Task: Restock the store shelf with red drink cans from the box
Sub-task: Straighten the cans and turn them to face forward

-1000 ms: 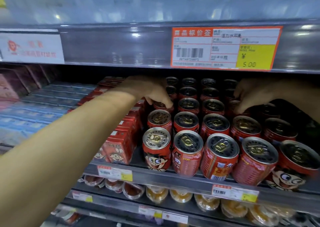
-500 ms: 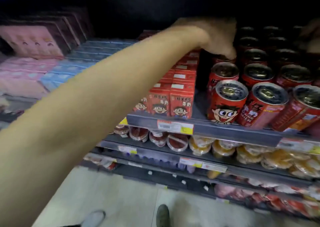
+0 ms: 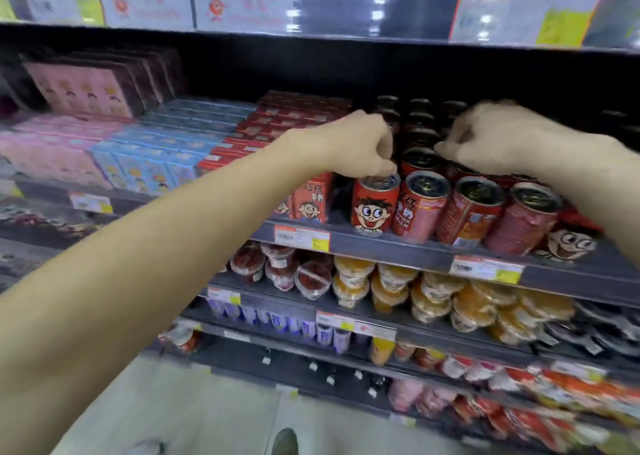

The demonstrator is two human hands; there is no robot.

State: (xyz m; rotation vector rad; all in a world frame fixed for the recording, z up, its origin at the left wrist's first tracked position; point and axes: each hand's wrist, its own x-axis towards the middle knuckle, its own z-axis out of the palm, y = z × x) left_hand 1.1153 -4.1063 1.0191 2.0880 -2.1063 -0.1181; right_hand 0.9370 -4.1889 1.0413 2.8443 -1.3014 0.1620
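Pretty clearly a shop I'm looking at, a supermarket aisle. Metal shelves [image 3: 398, 245] run in tiers, and the front edge of each one carries price tags [image 3: 302, 238] with barcodes and yellow patches. Everything is stocked in neat repeated rows facing out: red cans [image 3: 374, 203] with a cartoon face along the front edge of the middle shelf, matching red cartons [image 3: 311, 200] just beside them, then blue cartons [image 3: 152, 168] and pink boxes [image 3: 81, 89] further left. The shelf below has fruit cups [image 3: 398, 286] stacked in heaps, with more packaged snacks under that. Bigger price labels [image 3: 526, 12] hang along the top shelf edge. Plain pale floor [image 3: 194, 409] below.
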